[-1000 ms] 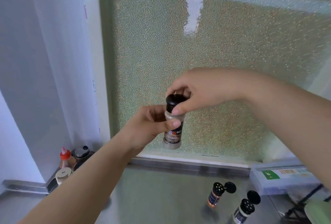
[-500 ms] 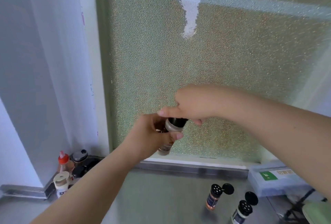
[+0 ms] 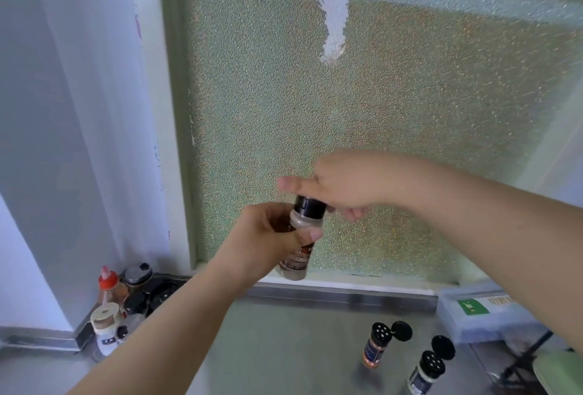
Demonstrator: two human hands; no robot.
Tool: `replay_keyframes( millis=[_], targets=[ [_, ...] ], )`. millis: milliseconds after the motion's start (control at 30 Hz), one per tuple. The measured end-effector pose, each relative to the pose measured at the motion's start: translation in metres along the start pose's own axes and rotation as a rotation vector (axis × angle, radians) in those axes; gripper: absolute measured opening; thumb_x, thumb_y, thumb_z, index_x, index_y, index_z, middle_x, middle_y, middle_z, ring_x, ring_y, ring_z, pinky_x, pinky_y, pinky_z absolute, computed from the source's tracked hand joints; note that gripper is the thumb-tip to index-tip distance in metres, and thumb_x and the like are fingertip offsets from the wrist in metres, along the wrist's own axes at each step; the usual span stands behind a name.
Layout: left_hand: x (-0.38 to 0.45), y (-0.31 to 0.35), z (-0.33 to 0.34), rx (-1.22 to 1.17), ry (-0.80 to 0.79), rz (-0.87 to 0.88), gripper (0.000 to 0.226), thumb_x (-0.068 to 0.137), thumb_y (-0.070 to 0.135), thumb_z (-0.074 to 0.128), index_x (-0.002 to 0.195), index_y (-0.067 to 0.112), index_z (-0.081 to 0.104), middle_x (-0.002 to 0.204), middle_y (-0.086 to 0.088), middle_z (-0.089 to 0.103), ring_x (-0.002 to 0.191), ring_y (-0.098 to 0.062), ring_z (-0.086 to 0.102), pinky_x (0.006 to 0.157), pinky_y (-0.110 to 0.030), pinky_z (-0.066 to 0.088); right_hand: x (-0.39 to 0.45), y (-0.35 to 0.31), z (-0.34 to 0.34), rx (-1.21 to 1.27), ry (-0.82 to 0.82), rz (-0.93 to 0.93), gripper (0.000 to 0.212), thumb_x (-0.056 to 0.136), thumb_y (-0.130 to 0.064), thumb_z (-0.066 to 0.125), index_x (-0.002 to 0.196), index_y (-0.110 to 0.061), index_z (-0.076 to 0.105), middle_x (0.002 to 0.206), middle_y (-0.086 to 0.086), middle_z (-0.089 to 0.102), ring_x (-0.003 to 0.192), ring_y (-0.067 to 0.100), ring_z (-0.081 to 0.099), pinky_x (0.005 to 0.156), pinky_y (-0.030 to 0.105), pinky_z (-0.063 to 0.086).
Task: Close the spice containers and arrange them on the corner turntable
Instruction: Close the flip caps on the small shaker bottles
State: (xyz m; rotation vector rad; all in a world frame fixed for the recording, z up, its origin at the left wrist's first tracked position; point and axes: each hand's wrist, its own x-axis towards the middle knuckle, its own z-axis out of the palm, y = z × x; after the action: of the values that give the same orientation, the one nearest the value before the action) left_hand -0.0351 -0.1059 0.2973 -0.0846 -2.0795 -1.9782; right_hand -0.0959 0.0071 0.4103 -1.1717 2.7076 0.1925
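Two open jars on grey counter, frosted window, fingers gripping shaker

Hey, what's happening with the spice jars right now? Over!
Left hand wrapped round spice jar. Right hand on its black cap. Two jars on counter, lids open. Nothing blocking.

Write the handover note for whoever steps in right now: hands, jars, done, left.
Left hand grips the held spice jar in mid-air by its body. Right hand sits on its black cap; whether it is fully shut is unclear.
On the counter: an orange spice jar and a white spice jar, both with flip lids open.
The corner turntable already holds several bottles.
Left: finish this cap, shut the other two, place all three.
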Motion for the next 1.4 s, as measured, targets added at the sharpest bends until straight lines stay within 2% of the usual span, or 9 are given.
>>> replay_keyframes(
  millis=[100, 167, 367, 667, 767, 933, 1167, 1300, 1400],
  targets=[
    [0.003, 0.001, -0.008, -0.18, -0.109, -0.046, 0.017, 0.062, 0.013, 0.079, 0.077, 0.011, 0.072, 0.07, 0.003, 0.07, 0.072, -0.009, 0.063, 0.068, -0.016, 0.052, -0.008, 0.014, -0.02, 0.23, -0.195, -0.142, 0.05, 0.09, -0.052, 0.041, 0.137, -0.039, 0.039, 0.133, -0.006, 0.055, 0.104, 0.014, 0.063, 0.083, 0.027, 0.053],
    [0.004, 0.0, -0.01, -0.193, -0.116, -0.045, 0.013, 0.062, 0.01, 0.078, 0.074, 0.011, 0.073, 0.069, 0.003, 0.07, 0.072, -0.009, 0.063, 0.069, -0.016, 0.052, -0.01, 0.016, -0.024, 0.183, -0.162, -0.212, 0.049, 0.088, -0.04, 0.056, 0.134, -0.045, 0.041, 0.125, -0.014, 0.058, 0.101, 0.006, 0.064, 0.086, 0.023, 0.048],
    [-0.006, -0.017, -0.002, -0.099, -0.148, -0.004, 0.014, 0.063, 0.008, 0.078, 0.067, 0.018, 0.069, 0.061, 0.01, 0.065, 0.063, -0.002, 0.057, 0.061, -0.015, 0.047, 0.004, 0.001, 0.007, -0.094, -0.029, -0.161, 0.036, 0.081, -0.054, 0.06, 0.098, -0.023, 0.066, 0.068, -0.001, 0.07, 0.054, 0.007, 0.059, 0.051, 0.022, 0.041],
    [-0.004, -0.025, -0.005, -0.07, -0.062, 0.002, 0.024, 0.063, 0.019, 0.081, 0.081, 0.008, 0.069, 0.076, 0.0, 0.07, 0.075, -0.009, 0.061, 0.074, -0.023, 0.049, 0.006, 0.001, 0.033, -0.146, 0.289, -0.184, 0.045, 0.088, -0.059, 0.042, 0.087, -0.016, 0.057, 0.066, -0.004, 0.054, 0.057, 0.011, 0.049, 0.052, 0.026, 0.037],
    [-0.006, -0.021, -0.016, -0.192, -0.243, -0.007, 0.027, 0.062, 0.022, 0.082, 0.083, 0.01, 0.07, 0.079, 0.003, 0.072, 0.082, -0.01, 0.064, 0.077, -0.02, 0.052, 0.003, 0.001, 0.041, -0.052, 0.296, -0.359, 0.029, 0.092, -0.054, 0.038, 0.092, -0.026, 0.047, 0.072, -0.006, 0.057, 0.061, 0.011, 0.051, 0.053, 0.027, 0.036],
    [-0.015, -0.03, -0.01, -0.196, -0.113, -0.035, 0.02, 0.063, 0.008, 0.072, 0.082, 0.007, 0.067, 0.07, 0.005, 0.074, 0.071, -0.003, 0.066, 0.067, -0.013, 0.051, 0.016, -0.007, 0.06, -0.014, 0.378, -0.345, 0.017, 0.094, -0.041, 0.038, 0.084, -0.028, 0.038, 0.069, 0.001, 0.053, 0.062, 0.025, 0.049, 0.057, 0.031, 0.035],
    [-0.022, -0.064, -0.05, -0.113, 0.056, -0.063, 0.019, 0.059, 0.015, 0.08, 0.075, 0.019, 0.069, 0.063, 0.005, 0.059, 0.059, -0.011, 0.048, 0.06, -0.026, 0.037, 0.053, -0.022, 0.076, 0.199, 0.178, -0.355, 0.035, 0.082, -0.05, 0.06, 0.11, -0.032, 0.049, 0.092, -0.009, 0.059, 0.079, 0.012, 0.054, 0.062, 0.027, 0.04],
    [-0.024, -0.086, -0.078, -0.01, 0.163, -0.131, 0.039, 0.057, 0.017, 0.081, 0.094, 0.021, 0.069, 0.085, 0.009, 0.071, 0.086, -0.006, 0.062, 0.083, -0.029, 0.046, 0.087, -0.043, 0.089, 0.24, 0.203, -0.45, 0.036, 0.076, -0.032, 0.072, 0.109, -0.024, 0.061, 0.105, -0.006, 0.057, 0.095, 0.008, 0.05, 0.079, 0.022, 0.039],
    [-0.028, -0.106, -0.099, 0.116, 0.184, -0.345, 0.09, 0.055, 0.026, 0.086, 0.134, 0.027, 0.043, 0.121, 0.0, 0.058, 0.122, -0.017, 0.051, 0.101, -0.038, 0.044, 0.123, -0.056, 0.109, 0.159, 0.22, -0.418, 0.034, 0.076, -0.032, 0.071, 0.107, -0.021, 0.062, 0.103, -0.001, 0.059, 0.096, 0.014, 0.053, 0.082, 0.028, 0.043]
  ],
)
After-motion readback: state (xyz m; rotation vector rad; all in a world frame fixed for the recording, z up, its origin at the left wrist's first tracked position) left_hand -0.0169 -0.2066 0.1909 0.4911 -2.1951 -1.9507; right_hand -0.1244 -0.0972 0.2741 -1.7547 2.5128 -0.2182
